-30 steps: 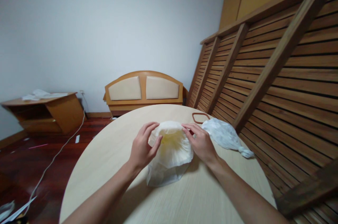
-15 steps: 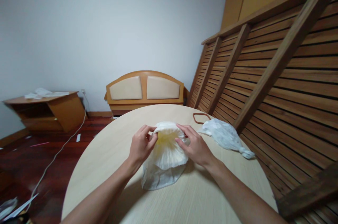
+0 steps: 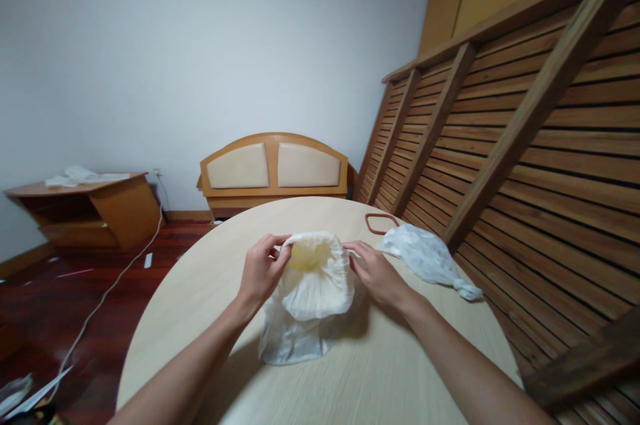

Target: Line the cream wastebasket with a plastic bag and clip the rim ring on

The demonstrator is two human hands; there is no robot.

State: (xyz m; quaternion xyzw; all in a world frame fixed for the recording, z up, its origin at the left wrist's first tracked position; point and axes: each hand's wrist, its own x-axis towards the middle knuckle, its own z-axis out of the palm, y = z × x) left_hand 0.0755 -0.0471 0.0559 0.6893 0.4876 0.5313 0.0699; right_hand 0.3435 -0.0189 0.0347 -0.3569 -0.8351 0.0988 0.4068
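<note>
A thin white plastic bag [image 3: 320,301] lines a small container whose yellowish inside [image 3: 305,258] shows through it. The bag is folded over the rim, and its loose lower part spreads on the table toward me. At the rim's left side, my left hand [image 3: 263,269] pinches the bag's edge between thumb and fingers. My right hand [image 3: 377,275] is at the right side of the rim, fingers closed on the bag's edge there. The container's outer wall is hidden under the bag.
A brown rounded frame [image 3: 381,223] lies on the round table [image 3: 175,318], beside a bundle of white plastic bags [image 3: 425,255] at the right. Slatted wooden panels [image 3: 500,145] lean close along the right. A cable [image 3: 107,295] crosses the floor at left.
Both hands have shifted along the rim, the right one outward to its right side. The bag's opening looks wider, and its loose bottom has moved slightly left.
</note>
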